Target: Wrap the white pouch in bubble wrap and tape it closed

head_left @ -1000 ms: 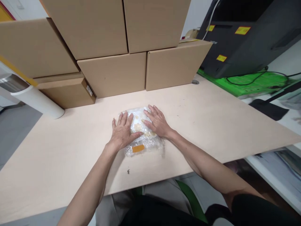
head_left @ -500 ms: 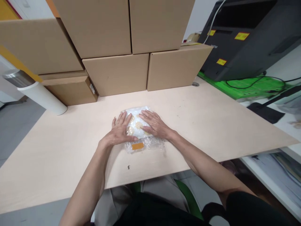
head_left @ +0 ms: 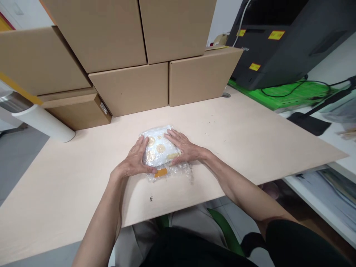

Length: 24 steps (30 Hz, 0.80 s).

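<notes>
A pale white packet with gold round spots (head_left: 160, 148), wrapped in clear bubble wrap, lies on the table in front of me. Its loose bubble-wrap flap (head_left: 178, 171) spreads toward the near side and bears an orange strip (head_left: 160, 172). My left hand (head_left: 137, 158) clasps the packet's left side, the thumb at the near edge by the orange strip. On the other side, my right hand (head_left: 182, 146) grips the right edge, fingers over the top and thumb at the near corner. The packet's underside is hidden.
Stacked cardboard boxes (head_left: 128, 91) stand along the table's back. A white bottle with a metal cap (head_left: 46, 122) is at the left. At the right, a dark printer (head_left: 267, 48) stands beyond a green surface (head_left: 294, 94), near a black stand (head_left: 310, 123).
My hands have slid outward from the packet's top to its sides, uncovering more gold spots. My left thumb now reaches the orange strip. The view has shifted slightly.
</notes>
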Each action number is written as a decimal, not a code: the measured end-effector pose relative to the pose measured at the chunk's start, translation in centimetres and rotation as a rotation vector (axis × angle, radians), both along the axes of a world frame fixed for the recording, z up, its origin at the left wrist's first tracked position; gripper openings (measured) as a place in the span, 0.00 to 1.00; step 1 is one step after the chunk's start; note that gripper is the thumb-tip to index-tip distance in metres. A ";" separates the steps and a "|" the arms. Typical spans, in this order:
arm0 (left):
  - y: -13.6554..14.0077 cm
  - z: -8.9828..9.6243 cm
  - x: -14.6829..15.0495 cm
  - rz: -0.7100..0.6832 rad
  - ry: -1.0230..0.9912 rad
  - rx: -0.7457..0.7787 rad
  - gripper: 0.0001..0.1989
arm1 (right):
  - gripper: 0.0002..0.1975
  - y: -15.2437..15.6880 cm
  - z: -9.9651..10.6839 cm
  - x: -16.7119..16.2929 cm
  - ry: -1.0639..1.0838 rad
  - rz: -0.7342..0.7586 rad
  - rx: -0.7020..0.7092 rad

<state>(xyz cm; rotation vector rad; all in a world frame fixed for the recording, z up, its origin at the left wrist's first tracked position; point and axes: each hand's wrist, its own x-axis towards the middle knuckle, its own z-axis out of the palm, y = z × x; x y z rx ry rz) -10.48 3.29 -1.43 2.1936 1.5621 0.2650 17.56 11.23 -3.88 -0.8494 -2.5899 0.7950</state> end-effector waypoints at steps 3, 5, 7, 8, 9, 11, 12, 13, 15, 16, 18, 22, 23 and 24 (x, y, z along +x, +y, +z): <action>0.1 -0.2 -0.2 0.004 -0.035 0.003 0.64 | 0.62 -0.1 0.1 -0.1 0.005 -0.016 -0.012; 0.0 -0.3 0.2 0.036 -0.083 0.025 0.52 | 0.60 -0.2 0.2 -0.2 0.015 -0.026 -0.037; 0.0 -0.3 0.8 0.116 -0.127 0.066 0.42 | 0.55 -0.1 0.3 -0.3 0.054 -0.072 -0.060; 0.0 -0.3 1.1 0.161 -0.134 0.086 0.40 | 0.53 0.0 0.3 -0.3 0.078 -0.108 -0.066; 0.0 -0.2 1.4 0.200 -0.129 0.104 0.41 | 0.52 0.1 0.3 -0.4 0.100 -0.145 -0.070; 0.1 -0.2 1.7 0.237 -0.098 0.125 0.45 | 0.51 0.4 0.4 -0.5 0.125 -0.191 -0.085; 0.2 -0.2 1.8 0.239 -0.082 0.130 0.46 | 0.50 0.6 0.4 -0.5 0.132 -0.198 -0.097; 0.4 -0.2 1.8 0.239 -0.072 0.137 0.46 | 0.48 0.7 0.4 -0.5 0.145 -0.199 -0.115; 0.7 -0.2 1.6 0.240 -0.079 0.162 0.43 | 0.42 0.9 0.5 -0.5 0.235 -0.211 -0.166; 0.7 -0.2 1.6 0.240 -0.099 0.183 0.41 | 0.39 1.0 0.6 -0.5 0.316 -0.239 -0.196; 0.7 -0.1 1.6 0.254 -0.161 0.237 0.38 | 0.33 1.2 0.8 -0.4 0.511 -0.366 -0.259; -0.1 0.1 2.3 0.412 -0.291 0.336 0.36 | 0.17 1.4 1.7 0.4 0.653 -0.644 -0.465; -0.3 0.1 2.4 0.472 -0.311 0.348 0.35 | 0.14 1.4 2.0 0.6 0.632 -0.640 -0.547; -0.4 0.1 2.6 0.519 -0.326 0.349 0.35 | 0.13 1.4 2.3 0.8 0.604 -0.603 -0.634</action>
